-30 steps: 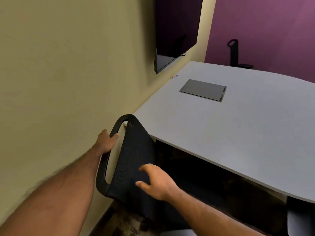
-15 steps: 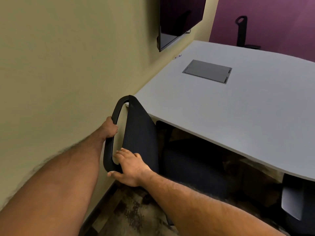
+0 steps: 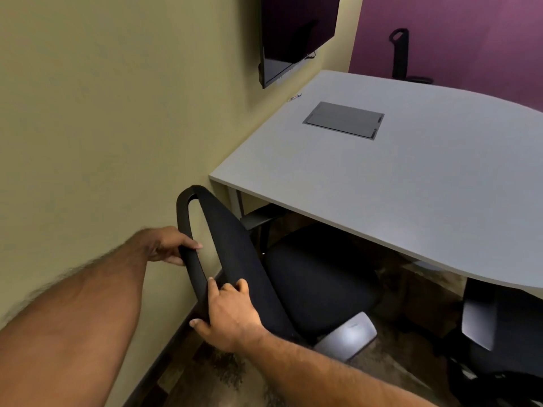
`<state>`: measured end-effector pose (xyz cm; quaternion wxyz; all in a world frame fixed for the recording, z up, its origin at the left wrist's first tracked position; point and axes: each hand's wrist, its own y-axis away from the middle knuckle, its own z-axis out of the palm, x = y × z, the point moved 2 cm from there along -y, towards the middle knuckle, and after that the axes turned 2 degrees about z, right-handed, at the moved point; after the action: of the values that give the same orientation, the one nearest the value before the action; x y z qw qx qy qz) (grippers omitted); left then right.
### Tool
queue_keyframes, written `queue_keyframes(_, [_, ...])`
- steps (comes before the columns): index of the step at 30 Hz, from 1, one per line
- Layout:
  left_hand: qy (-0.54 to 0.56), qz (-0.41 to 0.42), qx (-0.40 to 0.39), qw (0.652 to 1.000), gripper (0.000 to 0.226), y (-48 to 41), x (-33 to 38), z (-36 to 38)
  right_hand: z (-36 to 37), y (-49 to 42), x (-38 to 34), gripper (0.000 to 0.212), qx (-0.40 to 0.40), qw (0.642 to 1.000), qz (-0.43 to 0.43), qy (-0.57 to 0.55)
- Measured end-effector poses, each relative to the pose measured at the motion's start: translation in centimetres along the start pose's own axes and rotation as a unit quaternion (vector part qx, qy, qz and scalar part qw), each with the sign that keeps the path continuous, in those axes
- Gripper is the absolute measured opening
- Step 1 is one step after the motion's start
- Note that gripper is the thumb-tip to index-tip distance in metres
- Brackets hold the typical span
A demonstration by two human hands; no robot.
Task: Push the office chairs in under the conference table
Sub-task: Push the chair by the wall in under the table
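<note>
A black office chair (image 3: 317, 277) stands at the near left corner of the grey conference table (image 3: 396, 177), beside the yellow wall. Its seat reaches partly under the table edge and its grey armrest (image 3: 346, 336) sticks out toward me. My left hand (image 3: 167, 245) is wrapped around the black frame loop of the backrest. My right hand (image 3: 226, 312) grips the lower part of the same backrest frame. A second black chair (image 3: 499, 333) stands at the right, near the table's front edge.
A dark screen (image 3: 293, 33) hangs on the yellow wall above the table's far left. A grey cable hatch (image 3: 343, 120) is set in the tabletop. A third chair back (image 3: 399, 51) shows beyond the table by the purple wall. The wall is close on the chair's left.
The chair has swung so its seat and armrest now show, with its back drawn away from the table corner. My right hand has closed on the frame; my left slid lower.
</note>
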<state>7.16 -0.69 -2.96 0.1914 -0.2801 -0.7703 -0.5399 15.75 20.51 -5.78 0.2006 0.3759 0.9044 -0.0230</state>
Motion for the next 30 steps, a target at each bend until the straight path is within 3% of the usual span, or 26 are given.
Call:
queue_keyframes(4, [0.119,0.053,0.092,0.987,0.031,-0.1,-0.3,1.2,-0.2,3.0,1.9,0.071,0.026,0.999,-0.018,-0.004])
queue_keyframes(7, [0.145,0.082,0.166,0.972,0.04,-0.7,-0.9,2.3,-0.1,5.2,3.5,0.061,0.024,0.999,-0.041,0.003])
queue_keyframes(13, [0.162,0.066,0.267,0.948,0.058,-0.6,-3.8,4.6,-0.9,9.7,7.0,0.058,0.008,0.997,-0.081,0.005])
queue_keyframes(19, [0.263,0.026,0.34,0.903,0.07,0.5,-5.8,7.2,-2.1,15.0,11.0,0.056,0.101,0.987,-0.123,0.0])
queue_keyframes(22, [0.273,0.034,0.344,0.898,0.068,1.2,-6.6,8.7,-2.2,17.3,13.5,0.062,0.144,0.987,-0.075,-0.008])
queue_keyframes(27, [0.234,0.086,0.368,0.896,0.059,2.6,-6.2,10.1,-2.7,19.7,17.7,0.101,0.116,0.985,0.072,-0.105])
queue_keyframes(30, [0.215,0.097,0.387,0.891,0.054,3.5,-6.0,11.3,-3.2,20.1,18.6,0.095,0.155,0.958,0.129,-0.205])
